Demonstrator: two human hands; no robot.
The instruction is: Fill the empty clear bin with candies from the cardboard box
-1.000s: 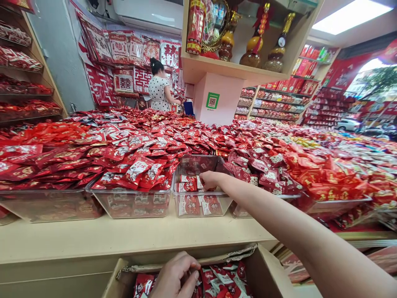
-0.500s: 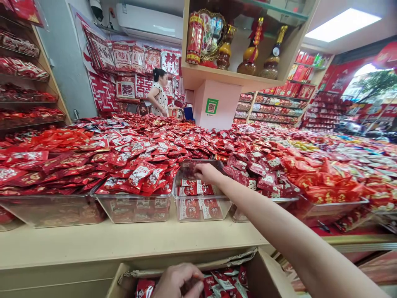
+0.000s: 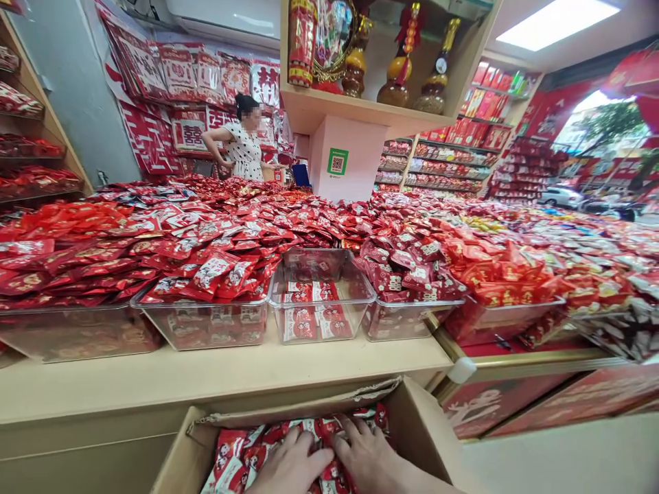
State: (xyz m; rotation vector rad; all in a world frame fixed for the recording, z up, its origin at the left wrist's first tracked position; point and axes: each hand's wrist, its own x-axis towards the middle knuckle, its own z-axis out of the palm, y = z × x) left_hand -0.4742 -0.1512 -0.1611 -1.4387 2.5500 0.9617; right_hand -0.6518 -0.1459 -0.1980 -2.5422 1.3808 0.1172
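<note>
A cardboard box (image 3: 430, 429) full of small red and white packets (image 3: 229, 449) is at the bottom of the view. My left hand (image 3: 291, 463) lies on the packets inside it, fingers apart. Beside it, my right hand (image 3: 363, 453) rests on the same packets with its fingers spread; the fingertips reach in among them. On the counter beyond stands a clear plastic bin (image 3: 355, 312) with a few rows of red and white packets (image 3: 311, 295) low inside, on its left and middle part.
Heaped bins of red packets (image 3: 221, 271) and dark red packets (image 3: 412, 267) flank the clear bin. The counter's edge (image 3: 231, 377) runs behind the box. A display shelf (image 3: 334, 110) overhangs the heaps. A person in a dotted top (image 3: 244, 151) stands at the back left.
My right hand has left the clear bin and come down into the cardboard box beside my left hand. My left hand has opened out. The view has shifted slightly.
</note>
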